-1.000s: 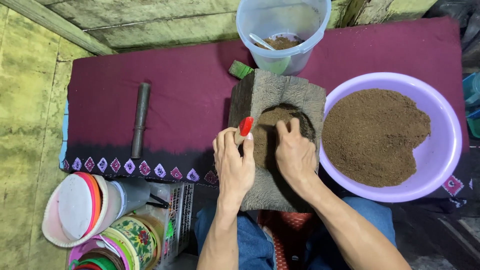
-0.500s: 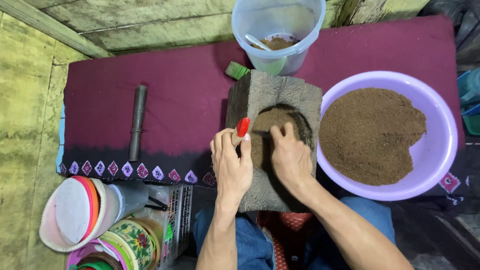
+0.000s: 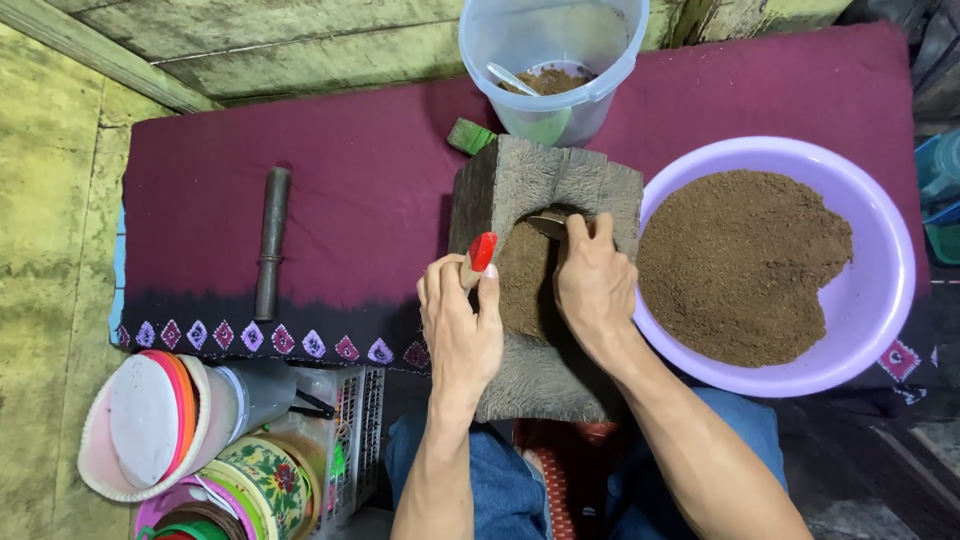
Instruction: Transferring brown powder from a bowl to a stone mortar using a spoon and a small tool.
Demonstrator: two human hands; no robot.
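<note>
Grey stone mortar [image 3: 520,190], brown powder [image 3: 522,280] inside; red-handled tool [image 3: 482,252] upright

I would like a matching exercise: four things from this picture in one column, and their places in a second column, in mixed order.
Things:
1. lilac basin
2. clear bucket
3. dark metal rod
4. wooden block

Places:
A. between the two hands
B. alone on the cloth, far left
C. right of the block, full of brown powder
D. behind the block, a spoon inside

Pairs: 1-C, 2-D, 3-B, 4-A

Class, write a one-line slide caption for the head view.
Left hand holds a red-handled tool; right hand presses brown powder in a wooden block.
</note>
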